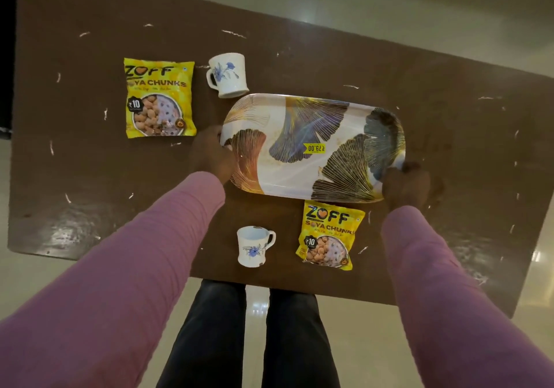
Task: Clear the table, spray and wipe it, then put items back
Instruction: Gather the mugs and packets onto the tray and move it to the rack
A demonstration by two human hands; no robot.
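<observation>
Head view.

Item count: one tray, two mugs, two snack packets, two hands.

1. Desk (329, 58): brown top with scattered white scuff marks; it fills most of the frame and sits at a slant. Pale floor (449, 4) shows around it.
2. Tray (299, 174): one oblong tray with a leaf pattern, at centre frame on or just above the desk; which one cannot be told. A yellow price sticker (314, 148) sits near its middle. Nothing lies on it.
3. Left hand (211, 154): grasps the tray's left end, thumb over the rim.
4. Right hand (406, 185): grasps the tray's lower right end, fingers curled at the rim.
5. Upper mug (228, 75): white with a blue flower, upright, just above the tray's upper left edge.
6. Lower mug (254, 246): same pattern, upright, below the tray near the desk's lower edge.
7. Upper packet (159, 100): yellow soya chunks packet, lying flat at upper left, beside the upper mug.
8. Lower packet (328, 236): identical packet, directly below the tray, right of the lower mug.
</observation>
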